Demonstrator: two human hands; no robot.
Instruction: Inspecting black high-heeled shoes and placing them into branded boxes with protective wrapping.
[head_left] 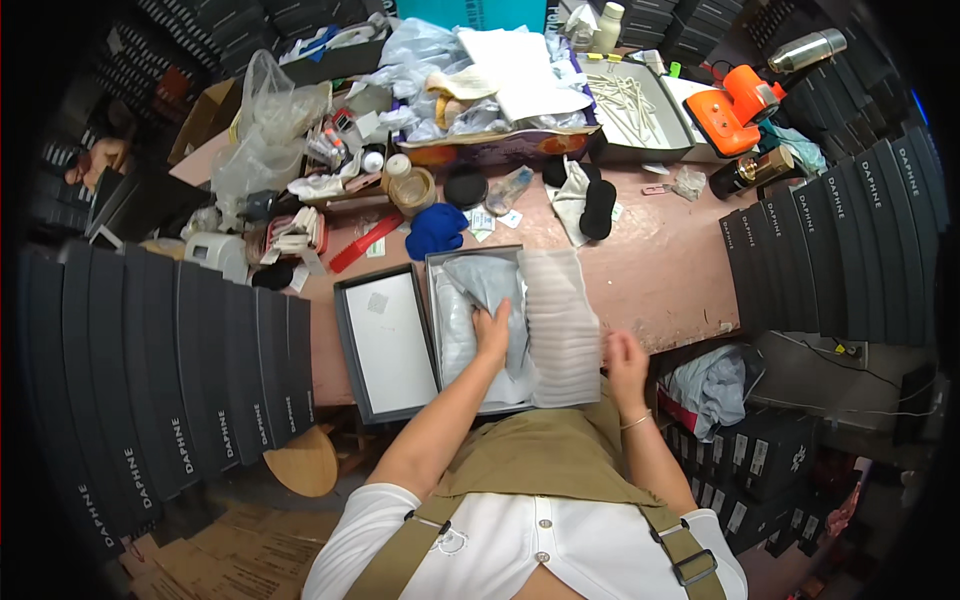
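Note:
An open shoe box lies in front of me, with grey wrapping and a pale wrapped bundle inside. My left hand reaches into it, its thumb and fingers closed on the grey wrapping; what lies underneath is hidden. A ribbed white foam sheet hangs over the box's right side. Just beyond that sheet's right edge is my right hand, fingers curled in; whether it holds anything does not show. Left of the box rests the box lid, white inside up, with a small square label.
Tall rows of dark shoe boxes flank the table, a left stack and a right stack. Behind the box are a blue cloth, a red comb, black pads, a tray of white sticks and an orange device.

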